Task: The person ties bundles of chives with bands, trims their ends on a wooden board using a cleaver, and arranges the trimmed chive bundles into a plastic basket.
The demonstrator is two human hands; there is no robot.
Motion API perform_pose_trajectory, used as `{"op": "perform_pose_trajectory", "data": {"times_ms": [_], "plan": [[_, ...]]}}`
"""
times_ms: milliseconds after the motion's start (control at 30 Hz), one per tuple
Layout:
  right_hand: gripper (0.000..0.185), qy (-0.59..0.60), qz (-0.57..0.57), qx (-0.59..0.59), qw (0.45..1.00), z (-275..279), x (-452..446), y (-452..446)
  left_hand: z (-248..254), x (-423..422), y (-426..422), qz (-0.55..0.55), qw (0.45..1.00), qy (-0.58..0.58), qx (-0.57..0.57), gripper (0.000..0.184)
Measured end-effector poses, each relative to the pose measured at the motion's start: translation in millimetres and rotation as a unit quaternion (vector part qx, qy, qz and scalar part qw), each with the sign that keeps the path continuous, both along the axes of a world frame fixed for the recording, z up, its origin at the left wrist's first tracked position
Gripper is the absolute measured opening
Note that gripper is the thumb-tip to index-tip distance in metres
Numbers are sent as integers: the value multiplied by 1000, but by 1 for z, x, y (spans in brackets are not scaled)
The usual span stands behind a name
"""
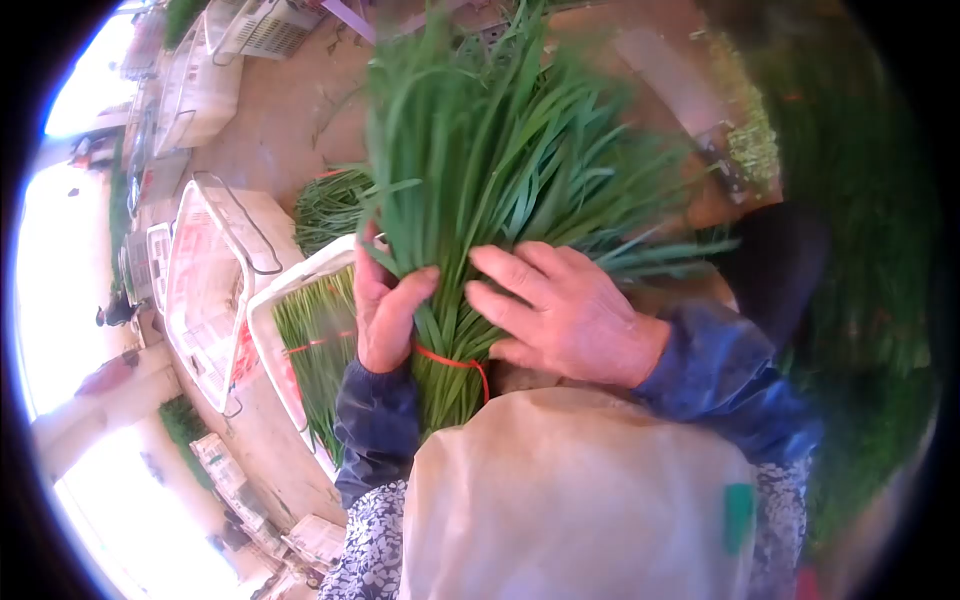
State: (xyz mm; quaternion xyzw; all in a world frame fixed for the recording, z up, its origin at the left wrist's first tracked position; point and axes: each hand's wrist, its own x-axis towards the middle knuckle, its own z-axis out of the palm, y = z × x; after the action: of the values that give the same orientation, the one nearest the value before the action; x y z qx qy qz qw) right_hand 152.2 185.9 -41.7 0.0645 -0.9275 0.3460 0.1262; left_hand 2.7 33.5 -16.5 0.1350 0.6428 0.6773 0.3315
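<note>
A large bunch of Chinese chives [480,170], long flat green leaves, stands upright in front of me with its leaf ends fanned out to the right. An orange-red band [450,360] circles its lower part. My left hand [388,300] is closed around the bunch's left side above the band, the thumb across the front. My right hand [565,310] lies against the right side, its fingers spread and touching the leaves. The bunch's lower end is hidden behind a pale apron [580,490].
To the left, a white crate [262,330] holds more banded chives [310,330]. Beyond it stands a white basket [180,290] with a wire handle. Another bundle [335,205] lies on the brown floor [290,110]. A large mass of greens [860,250] fills the right side.
</note>
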Motion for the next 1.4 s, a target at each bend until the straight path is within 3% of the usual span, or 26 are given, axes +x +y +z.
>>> {"op": "perform_pose_trajectory", "data": {"times_ms": [100, 167, 300, 567, 633, 867, 967, 1067, 1167, 1200, 1267, 1400], "plan": [[71, 58, -23, 13, 998, 10, -8, 4, 2, 9, 5, -22, 999, 3, 27, 79], [72, -42, -36, 19, 998, 6, -4, 1, -2, 7, 1, 24, 999, 16, 29, 80], [74, -85, -48, 12, 995, 8, 16, -2, -6, 5, -4, 49, 998, 15, 41, 80], [75, -35, -47, -8, 998, 19, -1, 10, -2, 15, 1, 57, 994, -37, 80, 82], [73, -23, -25, 33, 999, 17, -20, 12, -4, 15, 1, 67, 993, -37, 92, 81], [74, -98, -54, 39, 993, 7, 2, 5, -7, 12, 1, 91, 990, -61, 94, 82], [74, -98, -58, 29, 993, 7, 9, 7, -4, 8, 1, 56, 996, -37, 64, 85], [75, -112, -60, 14, 992, 2, 20, 12, 10, -3, -12, -38, 992, 83, -86, 95], [76, -144, -52, -18, 988, -1, 28, 16, 23, -15, -42, -176, 899, 251, -313, 108], [77, -160, -50, -33, 985, -1, 28, 16, 27, -10, -44, -171, 900, 249, -315, 108], [75, -148, -45, -46, 987, 0, 30, 17, 38, 7, -40, -338, 808, 305, -373, 109], [68, -138, -12, -64, 988, 4, 38, 33, 35, 25, -37, -326, 847, 217, -359, 101]]}}
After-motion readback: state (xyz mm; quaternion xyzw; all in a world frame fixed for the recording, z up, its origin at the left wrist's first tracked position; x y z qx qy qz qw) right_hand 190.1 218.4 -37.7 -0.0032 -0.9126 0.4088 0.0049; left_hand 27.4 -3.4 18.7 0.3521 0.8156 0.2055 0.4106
